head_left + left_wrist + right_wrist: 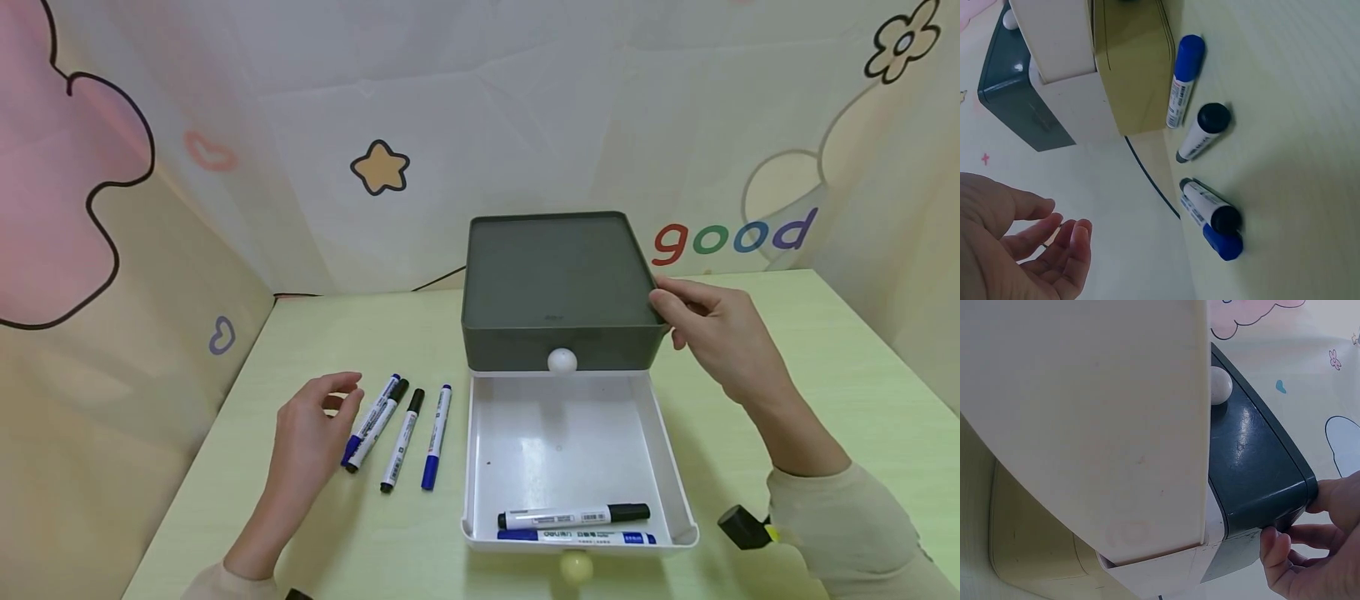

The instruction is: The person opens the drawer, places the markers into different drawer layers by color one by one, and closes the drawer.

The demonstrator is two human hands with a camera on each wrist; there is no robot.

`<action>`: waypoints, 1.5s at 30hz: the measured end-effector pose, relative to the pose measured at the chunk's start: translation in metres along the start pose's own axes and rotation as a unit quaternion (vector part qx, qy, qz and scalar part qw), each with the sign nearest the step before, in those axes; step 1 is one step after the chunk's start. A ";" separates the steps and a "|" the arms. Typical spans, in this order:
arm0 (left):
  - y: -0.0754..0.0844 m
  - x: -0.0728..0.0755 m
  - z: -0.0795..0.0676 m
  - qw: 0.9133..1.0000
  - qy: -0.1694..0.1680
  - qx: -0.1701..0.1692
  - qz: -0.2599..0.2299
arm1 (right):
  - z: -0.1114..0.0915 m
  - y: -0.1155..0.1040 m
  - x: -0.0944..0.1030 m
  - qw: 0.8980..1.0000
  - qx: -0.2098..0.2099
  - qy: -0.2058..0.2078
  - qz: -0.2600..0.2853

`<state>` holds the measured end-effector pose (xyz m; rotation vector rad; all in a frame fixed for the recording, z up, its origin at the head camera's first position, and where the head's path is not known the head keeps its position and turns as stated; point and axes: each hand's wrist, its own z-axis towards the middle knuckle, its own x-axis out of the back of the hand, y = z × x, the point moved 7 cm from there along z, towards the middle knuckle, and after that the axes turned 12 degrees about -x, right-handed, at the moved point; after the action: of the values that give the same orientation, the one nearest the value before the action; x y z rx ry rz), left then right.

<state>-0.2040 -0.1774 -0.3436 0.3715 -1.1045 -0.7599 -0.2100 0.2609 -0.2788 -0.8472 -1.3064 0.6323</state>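
Observation:
A small drawer box (558, 271) with a dark grey top stands at the back. Its white drawer (555, 450) is pulled out toward me. Inside, near the front wall, lie a black-capped marker (573, 516) and a blue marker (577, 537). My right hand (723, 337) holds the box's front right corner, thumb at the top rim and fingers against the side. My left hand (311, 433) hovers beside several markers on the table, fingers loosely bent, nothing between them. Nearest to it is a crossed pair, including a black-capped marker (378, 425); another black-capped marker (402, 440) and a blue marker (437, 437) lie rightward.
The grey top drawer has a white knob (562, 361). Below the white drawer is a yellow drawer section (1135, 75); a pale yellow knob (576, 567) shows in front. A patterned cloth (450, 125) hangs behind the table (337, 325).

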 end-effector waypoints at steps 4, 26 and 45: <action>-0.011 -0.003 0.003 1.000 -0.012 0.013 0.009 | 0.000 0.001 0.000 1.000 0.000 0.000 0.000; -0.052 -0.036 0.011 0.982 -0.138 0.077 0.099 | -0.001 0.001 0.001 1.000 0.002 0.000 0.003; -0.064 -0.053 0.013 0.971 -0.186 0.092 0.120 | -0.001 0.001 0.001 1.000 0.003 0.000 0.004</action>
<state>-0.2517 -0.1833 -0.4123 0.2484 -1.5504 -0.5224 -0.2091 0.2618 -0.2790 -0.8469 -1.3010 0.6423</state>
